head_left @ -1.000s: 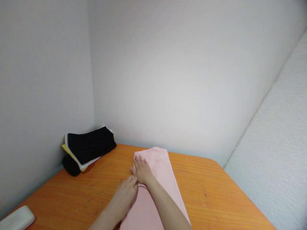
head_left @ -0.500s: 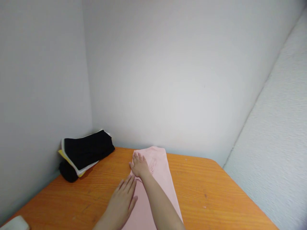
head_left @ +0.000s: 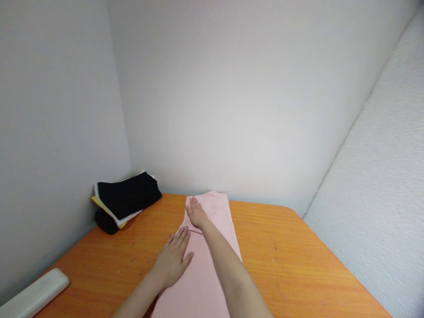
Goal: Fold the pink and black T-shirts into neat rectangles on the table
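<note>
A long pink folded garment (head_left: 217, 216) lies lengthwise on the orange wooden table (head_left: 285, 260), reaching from the near edge to the back wall. My right hand (head_left: 197, 213) rests flat near its far end, fingers spread, arm stretched over the cloth. My left hand (head_left: 174, 258) lies flat on the garment's left edge, closer to me, fingers apart. Neither hand grips anything.
A stack of folded clothes (head_left: 127, 198), black on top with white and yellow layers beneath, sits in the back left corner. A white oblong case (head_left: 35, 293) lies at the table's near left edge. Walls close in at the left, back and right.
My right hand has slid farther along the garment toward the wall. My left hand has flattened and drawn apart from the right. The view has shifted slightly.
</note>
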Demonstrator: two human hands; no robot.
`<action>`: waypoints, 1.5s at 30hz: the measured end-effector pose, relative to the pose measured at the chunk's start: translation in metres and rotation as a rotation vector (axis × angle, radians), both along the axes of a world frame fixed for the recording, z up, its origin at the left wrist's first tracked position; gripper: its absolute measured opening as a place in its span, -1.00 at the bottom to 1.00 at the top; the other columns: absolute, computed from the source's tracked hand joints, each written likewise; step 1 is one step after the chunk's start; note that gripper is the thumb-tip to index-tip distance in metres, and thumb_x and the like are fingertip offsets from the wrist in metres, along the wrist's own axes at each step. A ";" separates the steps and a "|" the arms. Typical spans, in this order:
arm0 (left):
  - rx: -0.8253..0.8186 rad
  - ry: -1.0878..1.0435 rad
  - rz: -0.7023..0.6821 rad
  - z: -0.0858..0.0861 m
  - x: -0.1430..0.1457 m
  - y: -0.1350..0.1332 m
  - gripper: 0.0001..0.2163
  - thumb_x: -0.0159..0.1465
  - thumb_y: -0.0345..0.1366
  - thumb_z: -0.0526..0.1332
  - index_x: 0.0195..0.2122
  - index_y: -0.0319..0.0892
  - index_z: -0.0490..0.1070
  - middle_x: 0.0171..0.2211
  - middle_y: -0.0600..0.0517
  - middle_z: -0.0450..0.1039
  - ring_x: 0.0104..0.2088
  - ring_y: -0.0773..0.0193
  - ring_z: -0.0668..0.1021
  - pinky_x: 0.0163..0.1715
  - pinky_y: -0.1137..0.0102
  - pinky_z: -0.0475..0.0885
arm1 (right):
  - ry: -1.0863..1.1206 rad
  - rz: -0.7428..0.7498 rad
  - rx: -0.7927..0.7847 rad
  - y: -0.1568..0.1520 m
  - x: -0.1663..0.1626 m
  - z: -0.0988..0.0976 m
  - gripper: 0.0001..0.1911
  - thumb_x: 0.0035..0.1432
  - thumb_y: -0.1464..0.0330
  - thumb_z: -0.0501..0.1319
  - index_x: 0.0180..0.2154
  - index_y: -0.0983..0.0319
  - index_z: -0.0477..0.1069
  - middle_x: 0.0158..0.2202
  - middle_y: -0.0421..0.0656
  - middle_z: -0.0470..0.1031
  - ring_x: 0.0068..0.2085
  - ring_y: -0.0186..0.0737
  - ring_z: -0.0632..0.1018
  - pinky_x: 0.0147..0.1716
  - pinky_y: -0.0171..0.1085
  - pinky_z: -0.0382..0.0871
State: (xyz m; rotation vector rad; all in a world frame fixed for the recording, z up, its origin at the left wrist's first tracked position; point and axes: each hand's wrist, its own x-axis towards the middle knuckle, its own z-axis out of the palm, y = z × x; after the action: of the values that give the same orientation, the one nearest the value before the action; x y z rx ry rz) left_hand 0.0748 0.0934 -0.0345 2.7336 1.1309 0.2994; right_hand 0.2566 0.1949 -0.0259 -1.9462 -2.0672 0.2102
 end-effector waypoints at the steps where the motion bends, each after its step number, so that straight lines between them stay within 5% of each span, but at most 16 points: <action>1: 0.000 0.004 -0.001 0.000 0.000 0.000 -0.40 0.37 0.02 -0.13 0.34 -0.22 -0.03 0.38 -0.11 -0.20 0.37 0.08 -0.04 0.34 0.06 -0.05 | -0.006 -0.028 0.006 -0.007 0.007 0.000 -0.31 0.41 0.10 -0.34 0.35 0.46 -0.18 0.39 0.03 -0.27 0.38 -0.19 -0.18 0.32 -0.14 -0.23; 6: 0.024 -0.011 -0.014 0.000 0.002 0.001 -0.40 0.36 -0.01 -0.10 0.33 -0.24 0.01 0.38 -0.13 -0.16 0.37 0.08 -0.03 0.33 0.07 -0.05 | -0.058 -0.158 -0.023 -0.061 0.058 -0.004 -0.27 0.39 0.08 -0.25 0.33 0.52 -0.15 0.38 0.12 -0.28 0.38 -0.07 -0.19 0.32 -0.03 -0.27; 12: 0.015 -0.006 -0.020 -0.004 0.003 0.004 -0.38 0.36 0.00 -0.12 0.34 -0.28 -0.02 0.38 -0.16 -0.19 0.38 0.06 -0.05 0.33 0.07 -0.08 | -0.125 -0.149 -0.074 -0.123 0.100 0.002 -0.25 0.37 0.03 -0.20 0.34 0.47 -0.12 0.38 0.08 -0.21 0.38 -0.09 -0.19 0.33 -0.02 -0.37; 16: 0.013 0.015 -0.028 -0.006 0.005 0.006 -0.35 0.35 0.02 -0.15 0.34 -0.34 -0.04 0.38 -0.18 -0.21 0.38 0.05 -0.08 0.33 0.09 -0.12 | -0.152 -0.027 -0.064 -0.157 0.088 0.012 -0.20 0.34 0.01 -0.12 0.34 0.49 -0.16 0.38 0.06 -0.33 0.38 -0.07 -0.27 0.32 -0.03 -0.48; 26: 0.128 0.064 -0.023 -0.005 0.005 0.002 -0.39 0.36 -0.03 -0.16 0.30 -0.36 0.05 0.36 -0.22 -0.06 0.36 0.03 0.04 0.31 0.07 -0.06 | -0.083 0.417 -0.051 -0.279 0.023 0.026 -0.21 0.34 0.00 -0.02 0.37 0.28 -0.26 0.39 -0.06 -0.29 0.38 -0.16 -0.19 0.34 -0.14 -0.31; 33: 0.314 -0.010 -0.230 0.023 0.005 -0.025 -0.54 0.35 -0.29 -0.06 0.24 -0.32 0.19 0.33 -0.25 0.05 0.36 0.02 0.06 0.33 -0.01 -0.10 | -0.020 0.601 -0.129 -0.376 0.012 0.039 -0.07 0.26 -0.05 0.08 0.37 0.28 -0.33 0.39 0.01 -0.36 0.37 -0.03 -0.24 0.34 -0.01 -0.34; 40: 0.302 0.059 -0.696 0.057 -0.066 -0.106 -0.52 0.39 -0.24 0.00 0.33 -0.01 0.00 0.34 0.04 0.07 0.32 0.22 0.18 0.32 0.26 0.09 | -0.036 0.492 -0.149 -0.450 0.053 0.043 0.01 0.10 0.18 0.26 0.37 0.22 -0.30 0.39 -0.02 -0.31 0.37 0.00 -0.15 0.34 0.03 -0.27; 45: 0.269 0.123 -0.736 0.060 -0.131 -0.149 -0.35 0.28 -0.40 0.05 0.37 -0.08 -0.17 0.37 0.05 -0.03 0.33 0.21 0.13 0.32 0.29 0.10 | -0.201 0.321 -0.056 -0.461 0.074 0.030 0.02 0.00 0.38 0.22 0.37 0.24 -0.30 0.40 -0.07 -0.33 0.38 -0.03 -0.19 0.34 0.00 -0.21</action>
State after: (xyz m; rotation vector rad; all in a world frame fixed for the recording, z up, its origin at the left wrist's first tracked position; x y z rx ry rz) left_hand -0.0557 -0.0556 0.0252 3.1950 0.0415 0.1830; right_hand 0.3310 -0.2662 0.0045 -1.7162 -2.5268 0.1447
